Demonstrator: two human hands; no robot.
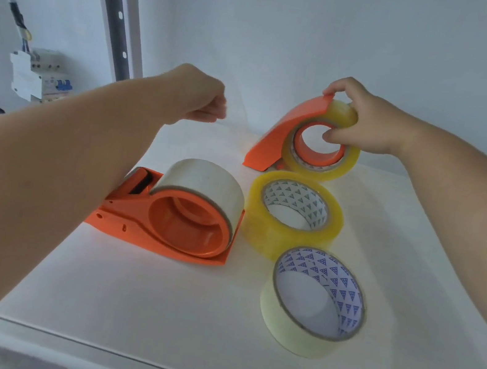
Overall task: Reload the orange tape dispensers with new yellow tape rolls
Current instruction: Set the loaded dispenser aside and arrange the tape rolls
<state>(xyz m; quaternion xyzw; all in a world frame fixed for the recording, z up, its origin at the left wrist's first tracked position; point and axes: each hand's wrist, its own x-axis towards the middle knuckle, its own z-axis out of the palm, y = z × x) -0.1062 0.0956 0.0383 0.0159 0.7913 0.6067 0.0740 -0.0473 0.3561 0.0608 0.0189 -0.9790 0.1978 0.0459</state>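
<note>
- Yellow tape roll (324, 143) on the standing orange plastic dispenser (280, 132): my right hand (361, 120) pinches both.
- My left hand (199, 95) is a fist, holding nothing.
- I think the dispenser could tip over if I push sideways.

Left forearm (41, 181) covering the handle end of the near orange dispenser (176, 224), left hand (198, 98) fingers curled out of sight, blurred, far dispenser (280, 132) base hidden behind yellow roll (294, 219), table (147, 314) cut off at right edge, breaker box (40, 77) lettering too small to read
</note>
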